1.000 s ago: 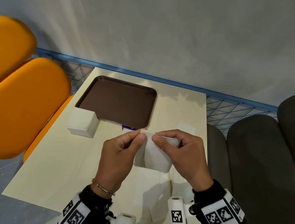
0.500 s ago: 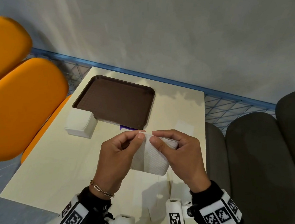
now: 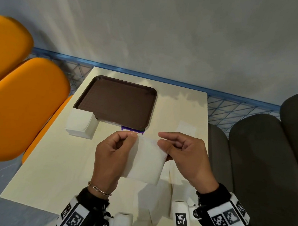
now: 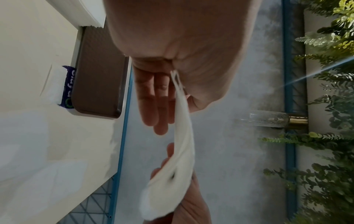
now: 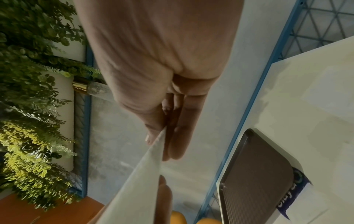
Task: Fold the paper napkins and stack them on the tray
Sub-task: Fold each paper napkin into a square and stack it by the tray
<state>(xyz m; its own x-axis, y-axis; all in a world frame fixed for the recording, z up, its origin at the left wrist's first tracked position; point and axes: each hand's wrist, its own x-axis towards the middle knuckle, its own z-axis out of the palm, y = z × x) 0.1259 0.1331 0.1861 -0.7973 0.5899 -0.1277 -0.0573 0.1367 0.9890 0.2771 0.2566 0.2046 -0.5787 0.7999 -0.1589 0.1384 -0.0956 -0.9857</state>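
Observation:
A white paper napkin [image 3: 145, 161] hangs in the air above the cream table, in front of the brown tray [image 3: 118, 101]. My left hand [image 3: 124, 139] pinches its upper left corner between thumb and forefinger. My right hand [image 3: 165, 143] pinches its upper right edge with the thumb on the near face. In the left wrist view the napkin [image 4: 180, 151] runs edge-on from my left fingers down to the right hand. The right wrist view shows the napkin [image 5: 141, 178] edge-on under my thumb. A stack of white napkins [image 3: 81, 123] sits at the tray's near left corner. Nothing lies on the tray.
A purple wrapper [image 3: 131, 129] pokes out under the tray's near edge. A loose white sheet [image 3: 187, 128] lies flat on the table [image 3: 55, 159] at the right. Orange chairs [image 3: 20, 106] stand on the left, dark grey ones [image 3: 265, 166] on the right.
My hands have drawn apart, spreading the napkin wider between them; it now hangs as a larger flat sheet.

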